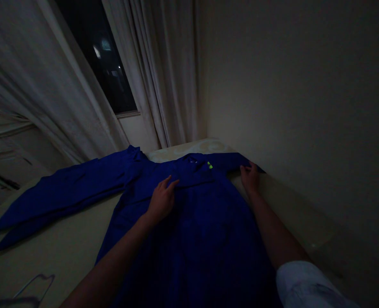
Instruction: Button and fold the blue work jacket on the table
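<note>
A dark blue long-sleeved garment [196, 226] lies spread flat on a pale bed [64, 244], collar toward the far wall, with a small green label [210, 165] at the neck. My left hand [161, 200] rests on the chest of the garment below the collar, fingers stretched out flat. My right hand [250, 177] is at the garment's right shoulder, fingers curled on the folded edge of the cloth. One long sleeve [64, 192] stretches out to the left across the bed.
A plain wall runs close along the bed's right side. White curtains [164, 72] frame a dark window [106, 55] behind the bed. A thin wire hanger [37, 284] lies near the bed's front left corner.
</note>
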A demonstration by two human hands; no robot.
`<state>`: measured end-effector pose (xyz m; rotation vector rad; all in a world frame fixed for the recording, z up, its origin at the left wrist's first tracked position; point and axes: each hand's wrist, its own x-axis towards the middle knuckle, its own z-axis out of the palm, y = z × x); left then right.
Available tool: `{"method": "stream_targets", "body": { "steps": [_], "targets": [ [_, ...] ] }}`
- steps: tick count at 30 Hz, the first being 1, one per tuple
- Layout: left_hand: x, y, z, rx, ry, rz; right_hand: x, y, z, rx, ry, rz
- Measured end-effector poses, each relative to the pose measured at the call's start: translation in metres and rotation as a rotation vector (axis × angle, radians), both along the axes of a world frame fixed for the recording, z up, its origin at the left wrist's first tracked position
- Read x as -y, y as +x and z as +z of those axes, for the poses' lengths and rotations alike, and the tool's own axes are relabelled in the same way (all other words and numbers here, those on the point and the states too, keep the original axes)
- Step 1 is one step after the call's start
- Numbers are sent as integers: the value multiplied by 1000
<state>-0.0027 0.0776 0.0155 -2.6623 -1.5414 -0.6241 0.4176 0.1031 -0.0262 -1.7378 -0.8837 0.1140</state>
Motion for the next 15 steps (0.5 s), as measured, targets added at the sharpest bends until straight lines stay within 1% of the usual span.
{"method": "stream_targets", "body": {
  "steps": [2, 4, 5, 6, 7, 8, 9, 10, 11, 13, 14, 15],
  "targets": [
    [-3, 43, -7, -66, -107, -49, -5, 3, -5, 34, -17, 40],
    [-6, 75, -19, -139, -204, -54, -6, 6, -10, 44, -28, 74],
    [-9, 85, -24, -160, -231, -46, -6, 8, -12, 45, -29, 85],
    [-13, 90, -27, -162, -243, -41, -5, 9, -14, 44, -29, 89],
    [-20, 90, -27, -137, -240, -39, -5, 10, -16, 42, -29, 90],
    [-28, 83, -23, -82, -225, -33, -4, 10, -17, 39, -30, 87],
    [-39, 69, -15, -2, -202, -15, -4, 10, -18, 37, -32, 81],
    [-50, 49, -3, 99, -171, 21, -4, 9, -18, 36, -35, 75],
    [-61, 22, 12, 211, -125, 106, -4, 9, -19, 37, -38, 69],
    [-77, -47, 49, 401, 13, 361, -5, 8, -19, 40, -44, 61],
    [-80, -85, 67, 462, 114, 508, -5, 7, -19, 42, -49, 59],
    [-80, -122, 85, 468, 201, 620, -6, 7, -20, 46, -58, 57]
  ]
}}
